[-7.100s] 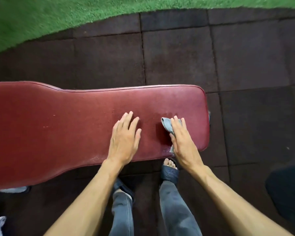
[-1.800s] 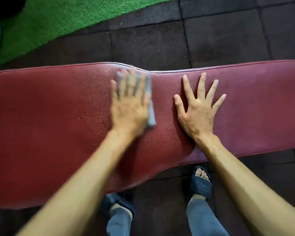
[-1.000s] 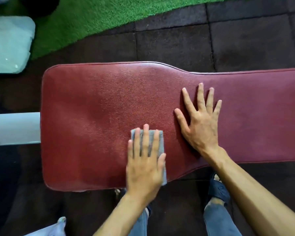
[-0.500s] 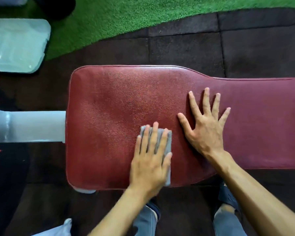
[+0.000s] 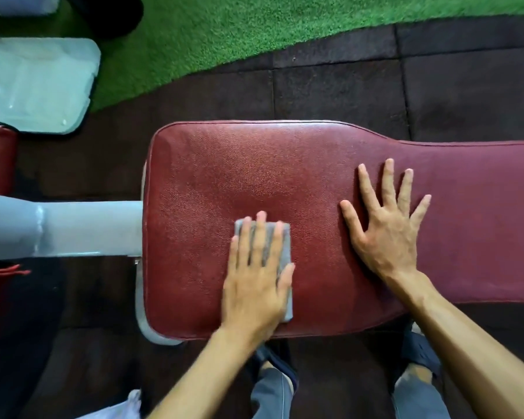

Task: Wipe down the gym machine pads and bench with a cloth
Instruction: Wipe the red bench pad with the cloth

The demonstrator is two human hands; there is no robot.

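The red bench (image 5: 285, 176) stretched across the dark floor tiles (image 5: 339, 95) under me. My right hand (image 5: 387, 234) lay spread flat on its padding, fingers apart. My left hand (image 5: 254, 285) pressed flat on the grey cloth (image 5: 285, 252) near the bench's front edge

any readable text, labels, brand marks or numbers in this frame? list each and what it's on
None readable: no print, label or logo shows on the red bench pad, the grey cloth, the grey frame tube or the pale plate at upper left.
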